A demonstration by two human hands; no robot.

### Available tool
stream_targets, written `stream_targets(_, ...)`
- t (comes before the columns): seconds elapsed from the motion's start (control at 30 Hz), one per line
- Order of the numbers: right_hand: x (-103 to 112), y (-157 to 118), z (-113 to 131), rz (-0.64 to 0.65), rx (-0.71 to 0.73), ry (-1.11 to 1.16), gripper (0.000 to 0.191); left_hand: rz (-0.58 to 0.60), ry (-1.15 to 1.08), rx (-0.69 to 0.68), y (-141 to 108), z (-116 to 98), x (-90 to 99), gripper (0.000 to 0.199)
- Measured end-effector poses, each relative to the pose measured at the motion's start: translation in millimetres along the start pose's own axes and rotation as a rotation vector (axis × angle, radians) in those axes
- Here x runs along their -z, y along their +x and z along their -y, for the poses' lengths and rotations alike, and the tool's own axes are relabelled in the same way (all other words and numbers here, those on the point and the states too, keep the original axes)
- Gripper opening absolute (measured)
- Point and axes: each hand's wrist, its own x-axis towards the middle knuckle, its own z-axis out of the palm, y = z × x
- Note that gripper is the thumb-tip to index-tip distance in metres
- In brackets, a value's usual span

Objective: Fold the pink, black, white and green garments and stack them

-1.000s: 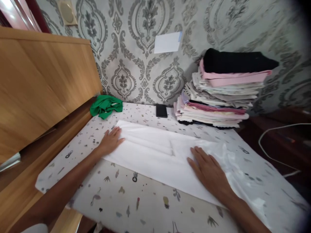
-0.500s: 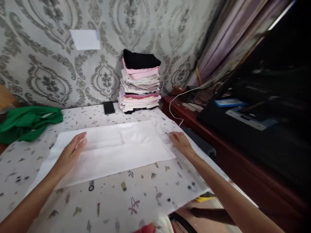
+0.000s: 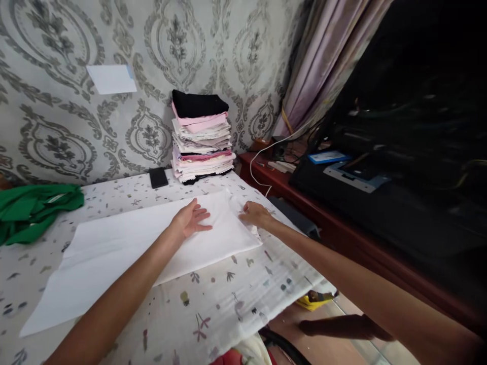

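Observation:
A white cloth (image 3: 125, 248) lies folded lengthwise across the patterned table cover (image 3: 213, 309). My left hand (image 3: 193, 219) rests on its right half, fingers spread, palm turned to the right. At the cloth's right end, my right hand (image 3: 255, 214) has its fingers closed in a pinch on the edge of the cloth. The fabric bunches a little beside those fingertips.
A tall stack of folded clothes (image 3: 201, 139) stands by the wall, with a black phone-like object (image 3: 158, 178) to its left. Green fabric (image 3: 41, 208) lies at far left. A dark red cabinet (image 3: 323, 213) with a white cable (image 3: 253, 167) borders the right.
My left hand has moved right, from the cloth's left part to near its right end. My right hand is now pinched at the cloth's edge. The view has shifted, so surroundings appear further left.

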Motion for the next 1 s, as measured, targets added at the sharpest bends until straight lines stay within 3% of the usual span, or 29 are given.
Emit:
stream_targets(0.13, -1.1, 5.3, 1.8, 0.025, 0.049, 0.058, 0.005, 0.058, 0.065, -0.002, 3.2, -1.1, 9.3, 0.059)
stream_targets(0.3, -6.4, 9.4, 4.3, 0.025, 0.057, 0.171, 0.007, 0.113, 0.131, -0.021, 4.0, 0.4, 12.9, 0.061)
stream_targets(0.5, -8.1, 10.4, 1.0, 0.02, 0.018, 0.236, 0.013, 0.08, 0.014, -0.01, 0.6, 2.6, 11.5, 0.056)
stream_targets(0.6, -0.6, 4.8, -0.6, -0.035, 0.063, 0.188, 0.026, 0.018, -0.033, -0.056, -6.5, -5.1, 30.5, 0.045)
stream_targets(0.67, 2.1, -3.0, 2.3, -0.143, 0.202, 0.12, 0.03, -0.027, 0.008, -0.156, -14.8, -16.5, 60.8, 0.033)
stream_targets(0.73, -0.5, -15.1, 12.4, -0.246, 0.401, 0.089, 0.029, -0.122, 0.141, -0.303, -27.0, -33.2, 105.4, 0.023)
stream_targets(0.8, -9.8, -33.1, 32.6, -0.265, 0.59, 0.14, 0.026, -0.331, 0.372, -0.449, -42.7, -54.3, 158.5, 0.019)
stream_targets(0.9, -34.2, -71.8, 82.6, -0.123, 0.836, 0.263, 0.021, -0.782, 0.829, -0.537, -67.0, -87.3, 235.2, 0.019)
stream_targets(0.93, -44.0, -86.9, 103.2, -0.027, 0.915, 0.278, 0.022, -0.888, 0.955, -0.507, -73.3, -96.3, 256.1, 0.021)
stream_targets(1.0, -64.6, -117.8, 147.2, 0.131, 1.082, 0.263, 0.022, -0.989, 1.087, -0.408, -81.5, -108.3, 288.1, 0.021)
